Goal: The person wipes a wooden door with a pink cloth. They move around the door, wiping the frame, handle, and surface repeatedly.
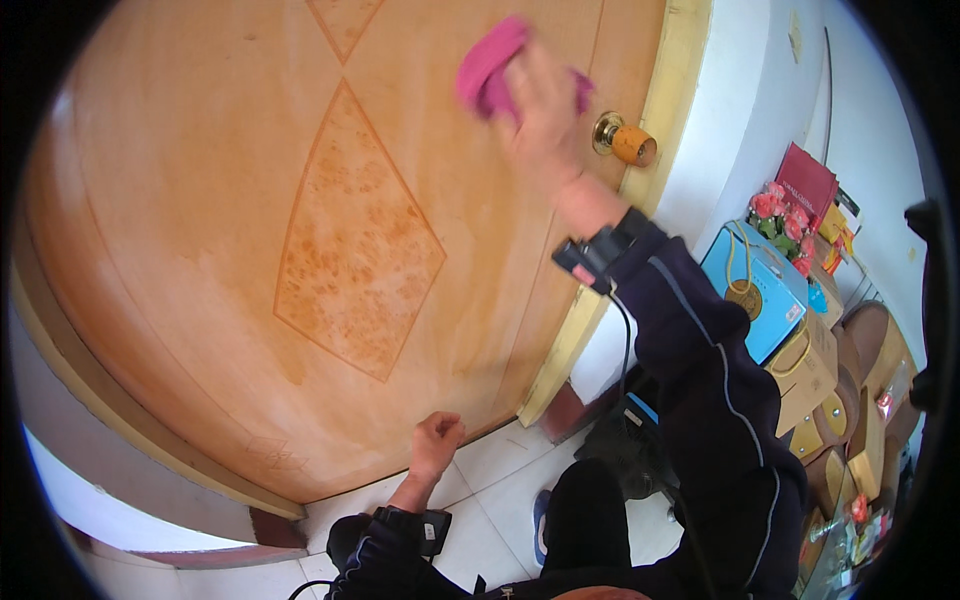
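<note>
A wooden door (480,315) with inlaid diamond shapes stands before me. High on it, near the right side, my right hand (546,112) holds a folded pink cloth (491,71) against or close to the surface; the hand is blurred. Just right of that hand is the round door knob (634,145), wood-coloured with a brass base. My left hand (437,442) hangs low in front of the door's bottom edge, its fingers curled, with nothing visible in it. Both wrists wear dark strapped devices with cables.
A yellowish door frame (551,360) borders the door. At the right, a blue gift bag (757,289), a brown paper bag (806,367), pink artificial flowers (780,214) and a red bag (806,180) crowd together. A black bag (626,454) lies on the tiled floor (487,525).
</note>
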The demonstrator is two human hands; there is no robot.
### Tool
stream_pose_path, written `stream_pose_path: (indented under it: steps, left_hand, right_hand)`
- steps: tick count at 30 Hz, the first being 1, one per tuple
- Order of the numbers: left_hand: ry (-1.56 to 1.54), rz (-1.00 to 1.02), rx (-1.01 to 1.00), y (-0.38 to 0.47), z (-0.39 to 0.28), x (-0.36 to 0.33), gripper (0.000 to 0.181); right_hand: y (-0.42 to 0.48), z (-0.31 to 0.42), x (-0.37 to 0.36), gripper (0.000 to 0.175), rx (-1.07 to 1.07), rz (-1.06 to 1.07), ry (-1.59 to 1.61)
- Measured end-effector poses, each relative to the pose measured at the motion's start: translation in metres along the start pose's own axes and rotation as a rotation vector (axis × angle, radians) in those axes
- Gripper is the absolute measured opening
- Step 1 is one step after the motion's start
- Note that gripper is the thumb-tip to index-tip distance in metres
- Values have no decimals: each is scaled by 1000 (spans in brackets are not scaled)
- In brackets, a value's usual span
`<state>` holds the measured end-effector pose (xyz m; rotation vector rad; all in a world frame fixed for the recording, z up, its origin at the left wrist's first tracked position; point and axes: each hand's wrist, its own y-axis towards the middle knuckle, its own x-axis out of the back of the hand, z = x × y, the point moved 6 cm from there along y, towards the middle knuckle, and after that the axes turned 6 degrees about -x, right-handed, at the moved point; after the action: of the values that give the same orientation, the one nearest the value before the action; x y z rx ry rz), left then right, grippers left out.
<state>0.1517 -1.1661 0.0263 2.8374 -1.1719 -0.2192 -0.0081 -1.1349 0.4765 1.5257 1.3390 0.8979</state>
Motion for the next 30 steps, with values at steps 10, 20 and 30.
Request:
stream_pose_path:
  steps: [10,20,30]
  left_hand:
    - [3,-20,31,-5,-5,4,20]
    - [34,37,39,-8,-14,1,21]
    - [84,17,71,-14,-20,12,23]
  right_hand:
    - [39,-88,33,47,-373,-97,-159]
    - [-97,-61,14,51,-359,-35,-25]
    - [-178,-94,50,41,-866,-55,-74]
